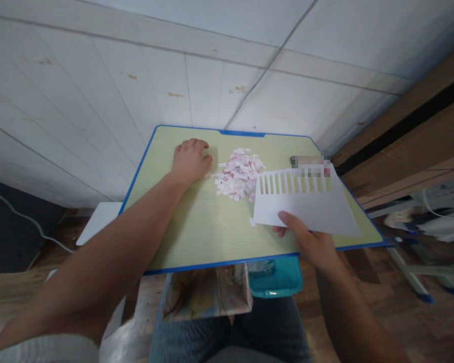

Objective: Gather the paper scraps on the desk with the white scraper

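Note:
A heap of small pink-and-white paper pieces (239,174) lies near the middle of the yellow tabletop (208,229). My left hand (192,159) rests on the table just left of the heap, palm down with its fingers loosely spread and nothing visible in it. Gripped at its near edge between thumb and fingers, a white sheet of paper (298,209) is in my right hand (306,237). A row of several narrow slots runs along the sheet's far side. Its left edge reaches the right side of the heap.
Behind the sheet, a blurred-out item (310,164) lies on the table. Under the front edge are a teal plastic container (278,277) and a patterned box or bag (212,295). A white panelled wall (208,91) closes off the back; cardboard boxes (408,131) stand right.

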Tool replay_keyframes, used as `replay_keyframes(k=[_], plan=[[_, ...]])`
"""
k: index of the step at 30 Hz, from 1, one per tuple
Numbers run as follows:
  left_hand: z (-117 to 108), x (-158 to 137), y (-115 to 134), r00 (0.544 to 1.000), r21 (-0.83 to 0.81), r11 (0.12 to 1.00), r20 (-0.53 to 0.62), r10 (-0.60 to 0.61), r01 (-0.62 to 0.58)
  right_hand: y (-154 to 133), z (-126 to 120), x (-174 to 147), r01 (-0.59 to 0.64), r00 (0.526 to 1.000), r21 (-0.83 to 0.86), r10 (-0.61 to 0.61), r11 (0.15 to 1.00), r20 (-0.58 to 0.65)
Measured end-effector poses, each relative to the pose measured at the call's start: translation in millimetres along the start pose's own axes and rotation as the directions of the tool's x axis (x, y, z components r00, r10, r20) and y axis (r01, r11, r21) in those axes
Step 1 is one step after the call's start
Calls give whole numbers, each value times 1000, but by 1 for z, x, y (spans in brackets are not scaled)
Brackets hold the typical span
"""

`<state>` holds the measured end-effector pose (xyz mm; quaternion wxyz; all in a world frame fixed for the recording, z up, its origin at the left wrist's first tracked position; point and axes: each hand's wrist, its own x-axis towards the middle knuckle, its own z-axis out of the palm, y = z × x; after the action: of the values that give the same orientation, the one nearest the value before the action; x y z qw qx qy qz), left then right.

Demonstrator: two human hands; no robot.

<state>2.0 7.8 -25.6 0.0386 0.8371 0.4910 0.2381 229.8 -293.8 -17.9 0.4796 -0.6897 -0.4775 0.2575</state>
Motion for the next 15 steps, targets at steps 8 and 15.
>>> replay_keyframes(k=[8,15], plan=[[-1,0,3,1000,-19,1000,4,-13,13,-15,37,30,23,1000,-56,-23,998,2],[-4,-1,6,999,-34,999,24,-27,28,-13,35,30,54,997,-113,-48,992,58]])
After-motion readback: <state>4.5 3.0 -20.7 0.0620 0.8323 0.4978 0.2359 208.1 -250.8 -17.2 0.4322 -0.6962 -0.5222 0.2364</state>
